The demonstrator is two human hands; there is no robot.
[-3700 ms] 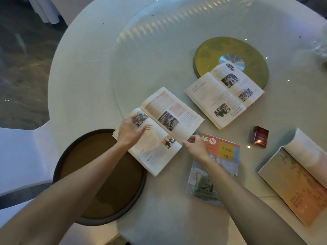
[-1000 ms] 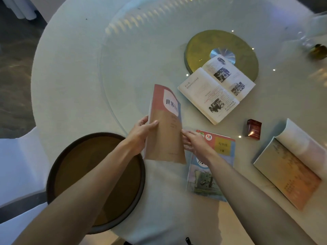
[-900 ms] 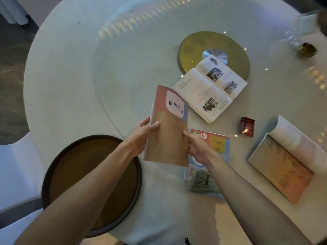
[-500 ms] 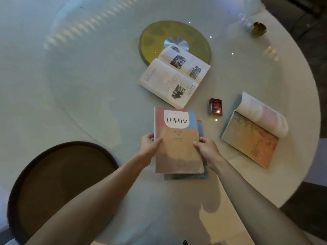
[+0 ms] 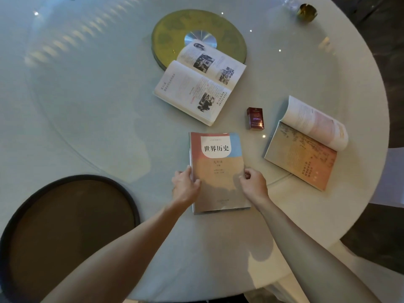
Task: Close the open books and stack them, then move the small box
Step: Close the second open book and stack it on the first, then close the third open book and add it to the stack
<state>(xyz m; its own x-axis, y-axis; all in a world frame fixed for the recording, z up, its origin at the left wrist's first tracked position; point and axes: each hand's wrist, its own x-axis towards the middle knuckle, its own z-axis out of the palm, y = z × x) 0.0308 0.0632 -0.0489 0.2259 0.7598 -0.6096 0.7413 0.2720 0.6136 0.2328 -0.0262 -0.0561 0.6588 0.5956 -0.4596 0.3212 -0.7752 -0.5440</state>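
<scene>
Closed book: a closed paperback with a red, blue and tan cover and a white title patch (image 5: 218,171) lies flat near the front edge of the round white table (image 5: 87,106). A thin edge of another book shows under its bottom side, so it sits on top of a stack.
Left hand: the left hand (image 5: 185,186) holds the left edge of the closed book, thumb on the cover, fingers curled around the side.
Right hand: the right hand (image 5: 254,185) presses the right edge of the same book with bent fingers; it grips the edge from the side.
Small box: a small dark red cardboard box (image 5: 255,118) lies flat on the table, just beyond the top right corner of the closed book, apart from it.
Open book, middle: an open book with white pages and black-and-white photos (image 5: 200,84) lies toward the centre of the table, its far page over the rim of a round yellow-green disc with a shiny silver centre (image 5: 175,29).
Open book, right: an open book with an orange map-like page (image 5: 306,145) lies near the right edge of the table, its upper pages curled up.
Tray: a round dark brown tray with a black rim (image 5: 65,226) sits at the front left edge.
Far corner: a small brass-coloured object (image 5: 307,10) stands near the far right edge.
</scene>
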